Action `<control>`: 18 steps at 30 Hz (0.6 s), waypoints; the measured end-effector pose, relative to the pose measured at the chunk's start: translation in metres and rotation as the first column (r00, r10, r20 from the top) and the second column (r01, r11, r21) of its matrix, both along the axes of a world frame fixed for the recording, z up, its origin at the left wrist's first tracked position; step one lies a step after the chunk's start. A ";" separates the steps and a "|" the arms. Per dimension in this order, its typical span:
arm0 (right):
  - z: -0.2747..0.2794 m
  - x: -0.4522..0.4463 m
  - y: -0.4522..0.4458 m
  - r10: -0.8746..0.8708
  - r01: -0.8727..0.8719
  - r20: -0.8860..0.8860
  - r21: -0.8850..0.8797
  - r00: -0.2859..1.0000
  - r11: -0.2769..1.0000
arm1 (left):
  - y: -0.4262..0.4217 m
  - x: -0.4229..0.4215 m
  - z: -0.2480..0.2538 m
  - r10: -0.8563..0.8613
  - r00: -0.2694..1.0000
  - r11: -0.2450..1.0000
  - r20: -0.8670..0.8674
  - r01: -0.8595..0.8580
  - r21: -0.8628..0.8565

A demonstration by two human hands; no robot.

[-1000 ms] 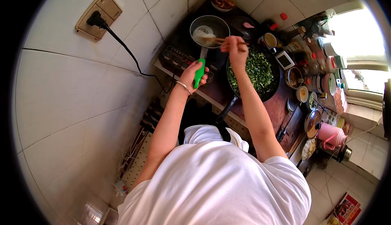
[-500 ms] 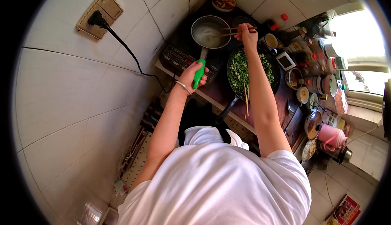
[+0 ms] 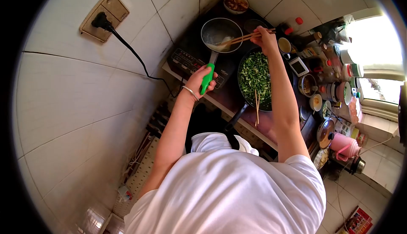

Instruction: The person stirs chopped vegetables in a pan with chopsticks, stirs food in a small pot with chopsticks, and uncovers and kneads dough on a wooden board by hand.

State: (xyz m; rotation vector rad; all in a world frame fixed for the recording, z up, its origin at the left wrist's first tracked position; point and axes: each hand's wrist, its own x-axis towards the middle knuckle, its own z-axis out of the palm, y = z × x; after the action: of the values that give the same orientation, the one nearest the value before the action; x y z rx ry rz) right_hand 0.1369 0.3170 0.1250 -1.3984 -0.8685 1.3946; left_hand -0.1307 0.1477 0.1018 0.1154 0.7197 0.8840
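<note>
My left hand (image 3: 198,82) is closed around the green handle (image 3: 207,80) of a small saucepan (image 3: 212,30) standing on an induction cooker (image 3: 188,62). A pale, whitish mass (image 3: 226,43) lies in the saucepan, gathered toward its near right side; whether it is liquid or solid I cannot tell. My right hand (image 3: 265,40) grips a pair of brown chopsticks (image 3: 243,38), their tips down in the saucepan at the pale mass. Beneath my right forearm sits a black frying pan (image 3: 240,91) full of chopped greens (image 3: 255,75), with another pair of chopsticks (image 3: 257,109) resting across its near edge.
Behind the saucepan stands a bowl of reddish food (image 3: 235,4). Along the right are a mug (image 3: 284,45), a white device with a screen (image 3: 298,66), several bottles and bowls, a lidded pan (image 3: 325,133) and a pink thermos (image 3: 345,145). A black cord (image 3: 131,49) hangs at left.
The chopstick tips have moved lower and nearer in the saucepan. The pale contents, spread over the bottom before, are now bunched at its near right side. My left hand keeps its hold.
</note>
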 end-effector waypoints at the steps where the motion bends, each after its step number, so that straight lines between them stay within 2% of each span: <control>1: 0.012 -0.003 -0.010 0.033 -0.035 0.050 0.041 0.998 0.999 | 0.000 0.000 0.000 0.001 1.000 1.000 -0.006 -0.001 -0.001; 2: 0.020 -0.007 -0.019 0.033 -0.035 0.052 0.038 0.998 0.999 | 0.000 0.000 0.001 0.001 1.000 1.000 -0.004 -0.001 -0.004; 4: 0.029 -0.017 -0.031 0.116 -0.172 0.263 0.199 0.958 0.965 | 0.000 0.000 0.002 -0.018 1.000 1.000 -0.014 0.018 0.022; 8: 0.001 -0.048 -0.044 0.123 -0.254 0.421 0.271 0.899 0.928 | 0.000 0.001 0.003 -0.022 0.999 0.999 -0.032 0.022 0.023; 9: -0.005 -0.049 -0.045 0.061 -0.211 0.393 0.352 0.918 0.912 | 0.000 0.001 0.002 -0.018 0.999 1.000 -0.029 0.019 0.020; 10: -0.014 -0.047 -0.047 0.061 -0.211 0.392 0.353 0.918 0.911 | -0.001 0.001 0.002 -0.014 1.000 1.000 -0.026 0.014 0.017; 12: -0.021 -0.045 -0.051 0.074 -0.309 0.438 0.494 0.896 0.813 | -0.001 0.001 0.000 -0.012 1.000 1.000 -0.022 0.012 0.023; 15: -0.003 -0.036 -0.064 0.096 -0.262 0.387 0.401 0.917 0.878 | 0.000 0.000 0.000 -0.005 1.000 1.000 -0.010 0.006 0.028; 16: 0.009 -0.033 -0.066 0.038 -0.155 0.331 0.337 0.943 0.929 | 0.000 0.000 0.000 -0.003 1.000 1.000 -0.005 0.003 0.023; 18: 0.030 -0.026 -0.063 -0.066 -0.063 0.310 0.388 0.949 0.920 | -0.001 0.001 0.001 0.001 1.000 1.000 -0.016 -0.001 0.020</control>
State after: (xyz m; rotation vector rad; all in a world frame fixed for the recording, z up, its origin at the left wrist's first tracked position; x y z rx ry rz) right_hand 0.1110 0.2545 0.1545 -1.3191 -1.2798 0.9311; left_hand -0.1297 0.1462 0.1027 0.1403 0.7264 0.8925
